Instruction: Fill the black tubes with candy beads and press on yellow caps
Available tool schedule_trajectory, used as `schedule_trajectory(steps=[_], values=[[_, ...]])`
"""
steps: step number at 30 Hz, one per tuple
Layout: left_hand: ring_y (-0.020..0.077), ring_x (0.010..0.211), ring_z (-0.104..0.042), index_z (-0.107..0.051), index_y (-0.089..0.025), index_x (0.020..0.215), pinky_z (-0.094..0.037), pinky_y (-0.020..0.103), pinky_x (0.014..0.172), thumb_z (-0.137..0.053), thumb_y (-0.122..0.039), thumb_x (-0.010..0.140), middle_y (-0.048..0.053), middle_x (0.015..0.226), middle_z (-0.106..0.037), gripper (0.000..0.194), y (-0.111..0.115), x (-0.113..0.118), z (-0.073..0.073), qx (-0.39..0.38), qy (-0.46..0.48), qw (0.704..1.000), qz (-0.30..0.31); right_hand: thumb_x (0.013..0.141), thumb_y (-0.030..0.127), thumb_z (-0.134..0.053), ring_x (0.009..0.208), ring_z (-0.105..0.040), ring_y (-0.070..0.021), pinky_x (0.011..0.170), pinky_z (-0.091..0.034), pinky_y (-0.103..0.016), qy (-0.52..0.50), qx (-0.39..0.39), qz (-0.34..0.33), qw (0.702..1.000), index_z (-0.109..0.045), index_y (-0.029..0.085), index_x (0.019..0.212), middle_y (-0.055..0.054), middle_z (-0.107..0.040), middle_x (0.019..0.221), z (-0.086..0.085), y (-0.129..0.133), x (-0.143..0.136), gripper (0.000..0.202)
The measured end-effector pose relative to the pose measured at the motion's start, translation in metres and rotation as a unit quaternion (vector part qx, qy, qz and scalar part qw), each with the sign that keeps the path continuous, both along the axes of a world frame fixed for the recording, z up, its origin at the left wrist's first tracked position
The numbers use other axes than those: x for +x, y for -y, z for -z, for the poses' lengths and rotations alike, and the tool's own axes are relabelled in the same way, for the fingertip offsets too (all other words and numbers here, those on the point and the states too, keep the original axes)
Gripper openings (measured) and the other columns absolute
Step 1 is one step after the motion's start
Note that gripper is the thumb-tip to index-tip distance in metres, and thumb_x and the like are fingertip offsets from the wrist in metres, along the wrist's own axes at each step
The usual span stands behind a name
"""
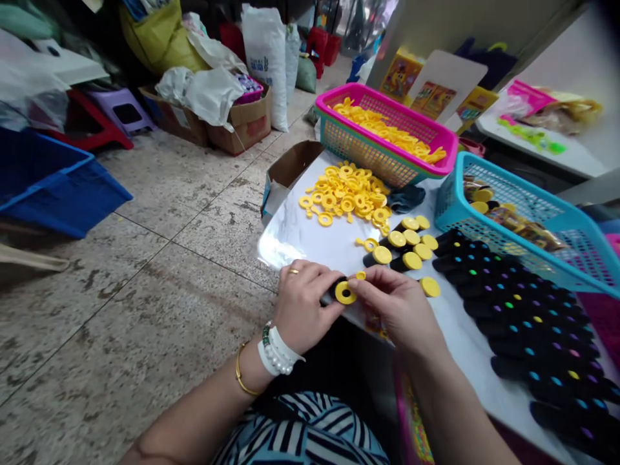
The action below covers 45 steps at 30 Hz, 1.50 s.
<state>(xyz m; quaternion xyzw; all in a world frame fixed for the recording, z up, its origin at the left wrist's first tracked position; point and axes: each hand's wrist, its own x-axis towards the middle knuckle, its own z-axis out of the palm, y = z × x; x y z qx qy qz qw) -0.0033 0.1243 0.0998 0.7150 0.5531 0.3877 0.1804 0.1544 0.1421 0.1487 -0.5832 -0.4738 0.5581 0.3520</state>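
My left hand (307, 300) is wrapped round a small black cylinder (329, 295) near the table's front edge. A yellow ring piece (345, 292) sits against the cylinder's end, facing right. My right hand (394, 300) pinches the small round tab of that ring piece between thumb and fingers. Beyond my hands lies a pile of loose yellow ring pieces (346, 194). Several black cylinders with yellow caps (411, 237) stand or lie to the right of the pile. One single ring piece (371, 245) rests beside them.
A pink basket (387, 129) of yellow parts stands at the back. On the right is a blue basket (523, 219) with wrapped items, before rows of black cylinders (523, 323). A blue bin (58, 187) and cardboard boxes (247, 123) stand on the floor at left.
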Motion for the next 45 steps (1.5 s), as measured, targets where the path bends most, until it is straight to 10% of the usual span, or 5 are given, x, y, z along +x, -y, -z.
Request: schedule_trajectory(steps=[15,30,39,45], values=[[0.0211,0.081,-0.052,-0.068,-0.024,0.086,-0.033,0.039,0.08,-0.067,-0.031,0.082,-0.001,0.066,-0.061,0.008,-0.004,-0.003,-0.003,-0.026,-0.027,0.999,0.026,0.076,0.045,-0.074,0.033,-0.049,-0.0085,0.034,-0.035,-0.015,-0.032,-0.009,0.057,0.998,-0.048,0.021,0.075,0.006,-0.058,0.046,0.016,0.0,-0.013,0.035],[0.0223,0.086,-0.056,-0.062,-0.021,0.119,-0.038,0.038,0.078,-0.054,-0.041,0.091,0.005,0.086,-0.064,0.035,0.002,0.001,-0.008,-0.015,-0.008,0.999,0.034,0.08,0.042,-0.069,0.054,-0.05,-0.0107,0.047,-0.042,-0.022,0.058,0.097,0.058,0.992,-0.049,0.023,0.076,0.004,-0.054,0.069,0.022,0.006,-0.015,0.028],[0.0217,0.094,-0.058,-0.063,-0.018,0.105,-0.04,0.038,0.083,-0.057,-0.04,0.09,0.007,0.098,-0.065,0.027,-0.004,0.005,0.007,0.059,0.007,0.997,0.042,0.082,0.052,-0.065,0.045,-0.045,-0.0091,0.042,-0.035,-0.022,-0.086,0.01,0.046,0.995,-0.064,0.018,0.075,0.0,-0.059,0.061,0.023,0.0,0.003,0.035],[0.0208,0.093,-0.059,-0.063,-0.019,0.103,-0.038,0.038,0.084,-0.06,-0.032,0.087,0.005,0.097,-0.066,0.021,-0.006,0.003,0.008,0.035,0.009,0.998,0.05,0.072,0.042,-0.077,0.047,-0.045,-0.008,0.043,-0.035,-0.02,-0.007,-0.037,-0.04,0.998,-0.056,0.019,0.074,0.004,-0.057,0.06,0.005,-0.012,0.0,0.03]])
